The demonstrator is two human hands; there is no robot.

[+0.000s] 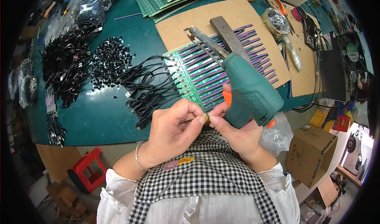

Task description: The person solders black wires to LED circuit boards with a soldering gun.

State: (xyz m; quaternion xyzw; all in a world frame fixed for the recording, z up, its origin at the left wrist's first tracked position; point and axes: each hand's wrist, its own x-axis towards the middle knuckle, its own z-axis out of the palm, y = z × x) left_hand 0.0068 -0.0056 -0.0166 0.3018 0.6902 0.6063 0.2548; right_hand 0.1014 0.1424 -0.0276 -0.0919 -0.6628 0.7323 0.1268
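My right hand [239, 139] is wrapped round a green soldering gun [253, 87] with an orange trigger, its tip pointing up and away over the boards. The thumb and finger of that same hand also pinch at a thin wire end. Close against it, my left hand [172, 125] pinches the dark cable [186, 121] near its end; the exact join between the fingertips is too small to make out. Just beyond lies a green circuit board panel [186, 75] with black cables [148, 91] at its left and multicoloured ribbon wires [253, 45] at its right.
A metal bar [229, 36] rests across the ribbon wires on a cardboard sheet [174, 28]. Further left are a heap of small black parts [111, 61] and a bundle of black cables [65, 61]. More green panels [158, 2] are stacked at the back. Beside the table stands a red stool [88, 170].
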